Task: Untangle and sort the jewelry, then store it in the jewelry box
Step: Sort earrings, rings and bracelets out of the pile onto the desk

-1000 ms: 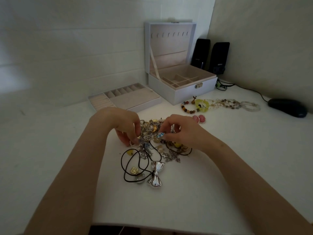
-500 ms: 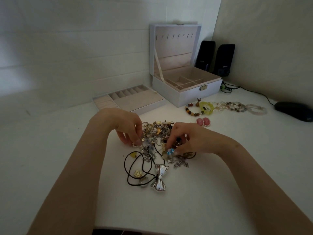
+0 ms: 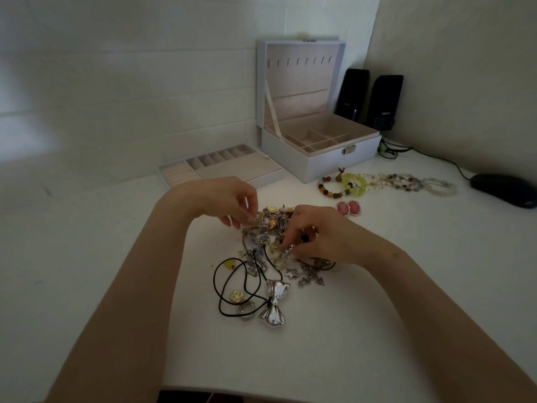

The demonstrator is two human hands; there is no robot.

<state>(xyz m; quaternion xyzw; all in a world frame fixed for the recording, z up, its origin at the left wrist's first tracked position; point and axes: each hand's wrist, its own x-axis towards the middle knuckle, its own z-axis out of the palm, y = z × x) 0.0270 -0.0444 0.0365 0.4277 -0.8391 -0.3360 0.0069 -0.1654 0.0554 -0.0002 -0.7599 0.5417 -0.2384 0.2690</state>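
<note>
At far left the lift-out tray (image 3: 232, 170) shows no jewelry. The left hand (image 3: 229, 199) pinches into the far edge of the tangled jewelry pile (image 3: 270, 225) in the middle of the counter (image 3: 377, 301), while the right hand (image 3: 319, 237) pinches a small silver piece (image 3: 286, 252) on the pile's near right side. Further right the open jewelry box (image 3: 328, 162) shows bare compartments and beaded bracelets (image 3: 389, 181) lie sorted beside it, so untangling looks barely begun and storing not yet started.

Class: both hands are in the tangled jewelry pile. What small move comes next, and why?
Probably ease the silver piece pinched by the right hand out, while the left hand pins the tangled pile: cords and charms overlap, and the jewelry box shows empty compartments.
</note>
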